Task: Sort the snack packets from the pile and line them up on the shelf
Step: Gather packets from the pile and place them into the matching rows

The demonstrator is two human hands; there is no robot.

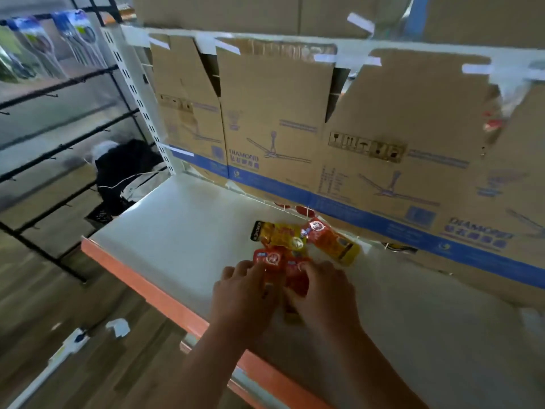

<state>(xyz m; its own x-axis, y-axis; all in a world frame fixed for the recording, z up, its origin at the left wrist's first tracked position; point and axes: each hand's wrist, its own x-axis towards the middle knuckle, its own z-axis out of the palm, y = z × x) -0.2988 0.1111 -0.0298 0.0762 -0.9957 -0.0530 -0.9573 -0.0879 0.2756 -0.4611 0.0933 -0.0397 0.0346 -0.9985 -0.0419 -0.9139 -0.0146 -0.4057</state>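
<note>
A small pile of snack packets lies on the white shelf [182,219]. A yellow packet [280,235] with a black end and an orange-yellow packet [331,242] lie at the far side of the pile. Two red packets sit nearer to me, side by side. My left hand [244,293] has its fingers curled on the left red packet [269,259]. My right hand [323,296] grips the right red packet [296,273]. Both hands cover the packets' near ends.
Flattened fan cartons [295,128] stand along the shelf's back. An orange lip [141,284] edges the shelf front. At left stand black wire racks [59,119] with hanging packaged goods, and a dark bundle [124,172] lies on the floor. Paper scraps [118,327] lie on the wooden floor.
</note>
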